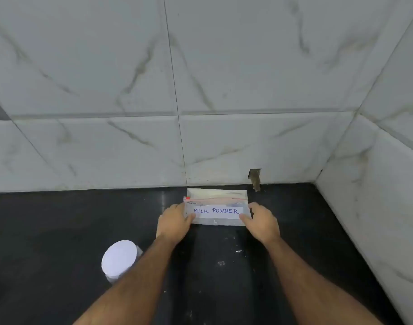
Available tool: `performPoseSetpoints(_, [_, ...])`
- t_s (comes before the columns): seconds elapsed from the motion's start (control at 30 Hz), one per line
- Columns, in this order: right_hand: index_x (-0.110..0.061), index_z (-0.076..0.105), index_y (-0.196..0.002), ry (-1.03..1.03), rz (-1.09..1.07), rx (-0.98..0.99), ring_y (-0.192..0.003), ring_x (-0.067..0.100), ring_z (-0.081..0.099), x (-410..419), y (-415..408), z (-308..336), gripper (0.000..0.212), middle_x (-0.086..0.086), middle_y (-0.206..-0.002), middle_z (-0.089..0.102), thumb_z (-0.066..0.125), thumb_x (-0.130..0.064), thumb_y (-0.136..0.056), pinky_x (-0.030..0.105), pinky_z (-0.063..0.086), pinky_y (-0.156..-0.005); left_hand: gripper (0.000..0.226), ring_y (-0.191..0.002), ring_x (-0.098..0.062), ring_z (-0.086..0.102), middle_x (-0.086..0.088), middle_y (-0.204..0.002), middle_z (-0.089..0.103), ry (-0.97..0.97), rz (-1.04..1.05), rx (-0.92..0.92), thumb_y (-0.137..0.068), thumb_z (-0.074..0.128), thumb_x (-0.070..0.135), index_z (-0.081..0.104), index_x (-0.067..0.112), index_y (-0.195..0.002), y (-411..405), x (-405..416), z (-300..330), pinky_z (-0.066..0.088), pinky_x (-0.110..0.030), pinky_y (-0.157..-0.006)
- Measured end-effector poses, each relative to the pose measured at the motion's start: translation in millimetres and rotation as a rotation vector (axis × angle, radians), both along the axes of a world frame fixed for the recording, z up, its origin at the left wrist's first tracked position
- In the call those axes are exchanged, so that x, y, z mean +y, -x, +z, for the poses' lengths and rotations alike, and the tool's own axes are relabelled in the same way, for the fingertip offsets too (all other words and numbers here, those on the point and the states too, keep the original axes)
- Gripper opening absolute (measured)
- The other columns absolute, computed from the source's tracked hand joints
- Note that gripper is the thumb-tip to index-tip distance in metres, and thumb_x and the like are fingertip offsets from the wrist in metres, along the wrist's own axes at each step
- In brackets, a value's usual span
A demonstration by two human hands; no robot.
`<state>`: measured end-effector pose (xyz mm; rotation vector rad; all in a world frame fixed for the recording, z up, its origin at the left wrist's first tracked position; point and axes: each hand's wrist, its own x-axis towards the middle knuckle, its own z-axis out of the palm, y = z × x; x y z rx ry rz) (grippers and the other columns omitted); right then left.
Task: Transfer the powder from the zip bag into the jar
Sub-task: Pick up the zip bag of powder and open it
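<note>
Both hands [218, 221] on zip bag [216, 207]

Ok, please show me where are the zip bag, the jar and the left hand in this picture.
zip bag [216, 222]: head view, clear lower edge under the label.
jar [118, 260]: head view, middle of its white lid.
left hand [173, 222]: head view, back of the hand, at the bag's left end.

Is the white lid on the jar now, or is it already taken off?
On. The white lid covers the top of the jar, which stands on the black counter beside the left forearm.
</note>
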<state>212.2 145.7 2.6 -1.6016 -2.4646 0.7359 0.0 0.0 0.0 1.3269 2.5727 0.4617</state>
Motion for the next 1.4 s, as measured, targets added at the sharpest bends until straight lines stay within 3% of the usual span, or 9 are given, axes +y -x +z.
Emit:
performPoseSetpoints(0.1, [-0.019, 0.055, -0.134, 0.086, -0.163, 0.085, -0.110, 0.020, 0.064, 18, 12, -3, 0.044, 0.005, -0.127, 0.066, 0.061, -0.040, -0.096, 0.030, 0.052, -0.081, 0.035, -0.100, -0.023, 0.065, -0.004, -0.112, 0.070, -0.087, 0.170, -0.129, -0.097, 0.053, 0.043, 0.065, 0.018, -0.117, 13, 16, -4, 0.055, -0.041, -0.087])
performPoseSetpoints(0.33, [-0.017, 0.066, -0.118, 0.171, -0.319, 0.035, -0.103, 0.025, 0.065, 39, 25, -9, 0.030, 0.007, -0.117, 0.069, 0.064, -0.032, -0.092, 0.035, 0.055, -0.081, 0.031, -0.102, -0.028, 0.067, -0.010, -0.111, 0.073, -0.077, 0.418, -0.344, -0.097, 0.057, 0.032, 0.071, 0.008, -0.112, 26, 34, -16, 0.051, -0.033, -0.083])
performPoseSetpoints(0.47, [-0.013, 0.068, -0.114, 0.266, -0.390, 0.059, -0.089, 0.021, 0.061, 40, 27, -10, 0.027, 0.009, -0.111, 0.069, 0.067, -0.028, -0.092, 0.033, 0.050, -0.070, 0.022, -0.086, -0.024, 0.065, -0.002, -0.088, 0.069, -0.100, 0.475, -0.472, -0.096, 0.061, 0.028, 0.076, 0.013, -0.098, 26, 39, -18, 0.055, -0.034, -0.078])
performPoseSetpoints(0.57, [-0.011, 0.070, -0.111, 0.367, -0.455, 0.140, -0.089, 0.023, 0.064, 40, 27, -9, 0.029, 0.009, -0.105, 0.070, 0.073, -0.028, -0.088, 0.037, 0.057, -0.079, 0.020, -0.081, -0.019, 0.063, -0.001, -0.090, 0.068, -0.098, 0.516, -0.572, -0.095, 0.063, 0.029, 0.074, 0.013, -0.098, 24, 38, -18, 0.053, -0.032, -0.072])
performPoseSetpoints(0.67, [-0.008, 0.071, -0.104, 0.442, -0.507, 0.318, -0.090, 0.025, 0.068, 40, 25, -6, 0.026, 0.008, -0.096, 0.071, 0.076, -0.026, -0.086, 0.042, 0.058, -0.087, 0.020, -0.086, -0.022, 0.068, -0.003, -0.091, 0.073, -0.190, 0.556, -0.671, -0.094, 0.064, 0.030, 0.070, 0.014, -0.083, 25, 37, -15, 0.059, -0.038, -0.079])
performPoseSetpoints(0.83, [-0.006, 0.069, -0.088, 0.486, -0.481, 0.553, -0.074, 0.014, 0.061, 33, 19, 17, 0.020, 0.006, -0.090, 0.073, 0.072, -0.025, -0.091, 0.026, 0.043, -0.059, 0.021, -0.084, -0.023, 0.069, -0.003, -0.085, 0.074, -0.395, 0.547, -0.798, -0.091, 0.067, 0.028, 0.069, 0.013, -0.076, 28, 33, 1, 0.059, -0.040, -0.079])
performPoseSetpoints(1.0, [-0.004, 0.067, -0.085, 0.439, -0.379, 0.705, -0.072, 0.016, 0.049, 18, 6, 62, 0.023, 0.007, -0.083, 0.065, 0.068, -0.025, -0.095, 0.028, 0.037, -0.057, 0.024, -0.065, -0.014, 0.053, 0.000, -0.069, 0.064, -0.584, 0.435, -0.811, -0.094, 0.066, 0.020, 0.066, 0.009, -0.073, 24, 23, 38, 0.044, -0.026, -0.062])
performPoseSetpoints(1.2, [-0.013, 0.060, -0.067, 0.310, -0.262, 0.785, -0.060, 0.012, 0.042, 3, -4, 103, 0.029, -0.002, -0.063, 0.055, 0.068, -0.019, -0.094, 0.024, 0.033, -0.051, 0.018, -0.076, -0.017, 0.060, -0.003, -0.080, 0.071, -0.714, 0.394, -0.791, -0.090, 0.070, 0.022, 0.072, 0.007, -0.079, 28, 15, 73, 0.051, -0.034, -0.078])
performPoseSetpoints(1.4, [-0.014, 0.053, -0.063, 0.309, -0.243, 0.795, -0.053, 0.014, 0.038, -10, -17, 129, 0.034, 0.000, -0.059, 0.049, 0.069, -0.020, -0.092, 0.025, 0.030, -0.049, 0.027, -0.078, -0.018, 0.063, -0.010, -0.088, 0.076, -0.763, 0.337, -0.815, -0.090, 0.070, 0.021, 0.072, -0.005, -0.084, 24, -2, 99, 0.051, -0.030, -0.074])
